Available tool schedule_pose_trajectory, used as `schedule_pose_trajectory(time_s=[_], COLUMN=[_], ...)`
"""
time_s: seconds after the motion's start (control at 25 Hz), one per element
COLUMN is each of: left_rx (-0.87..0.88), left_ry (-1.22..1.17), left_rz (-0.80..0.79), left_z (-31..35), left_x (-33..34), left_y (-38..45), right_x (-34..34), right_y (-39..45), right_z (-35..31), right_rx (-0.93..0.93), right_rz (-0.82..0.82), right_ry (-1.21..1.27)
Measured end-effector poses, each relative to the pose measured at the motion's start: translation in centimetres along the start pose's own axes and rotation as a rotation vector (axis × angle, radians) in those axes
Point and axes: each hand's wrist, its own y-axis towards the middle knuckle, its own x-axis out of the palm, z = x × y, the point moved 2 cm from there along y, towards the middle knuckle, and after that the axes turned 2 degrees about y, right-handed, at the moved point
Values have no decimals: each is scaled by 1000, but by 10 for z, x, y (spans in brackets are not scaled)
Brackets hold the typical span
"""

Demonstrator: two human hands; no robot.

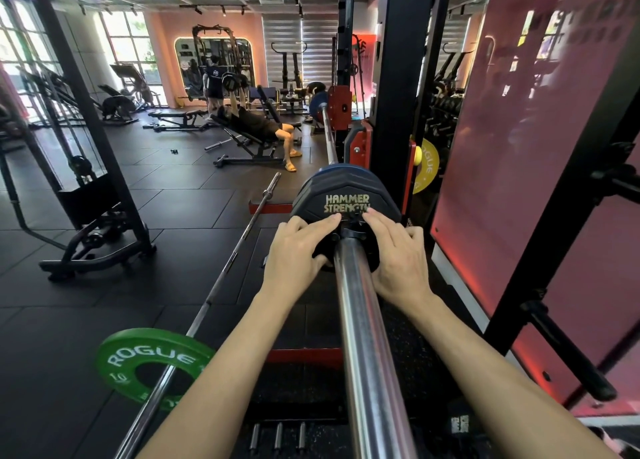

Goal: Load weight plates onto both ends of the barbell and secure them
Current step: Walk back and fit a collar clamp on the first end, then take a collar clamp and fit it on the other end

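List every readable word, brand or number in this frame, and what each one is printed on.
"HAMMER STRENGTH": dark plate on the racked barbell, where both hands rest.
"ROGUE" and "10": green plate on the floor bar.
"OGUE", start cut off: yellow plate behind the rack upright.
"10" and "11": hole numbers on that upright, faint.
White logo on a distant person's shirt: too small to read.

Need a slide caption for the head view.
Both hands, left hand and right hand, press a collar against the plate.
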Motion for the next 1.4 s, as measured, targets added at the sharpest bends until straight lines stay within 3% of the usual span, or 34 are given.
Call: schedule_pose_trajectory(time_s=[0.16, 0.4, 0.8, 1.2, 1.4], left_rx=[-47, -21, -258, -231, -256], left_ry=[-7, 123, 255, 198, 160], left_rz=[-10, -85, -140, -188, -159], left_z=[1, 12, 71, 157, 190], left_x=[1, -8, -50, -146, -205], left_y=[-3, -12, -90, -182, -240], right_x=[-1, -12, -64, -185, -239], right_y=[-5, -8, -64, -148, -194], right_z=[-2, -4, -20, -116, -186], right_rx=[25, 90, 187, 353, 399], right_rz=[13, -153, -151, -64, -143], right_ry=[-23, -107, 18, 13, -18])
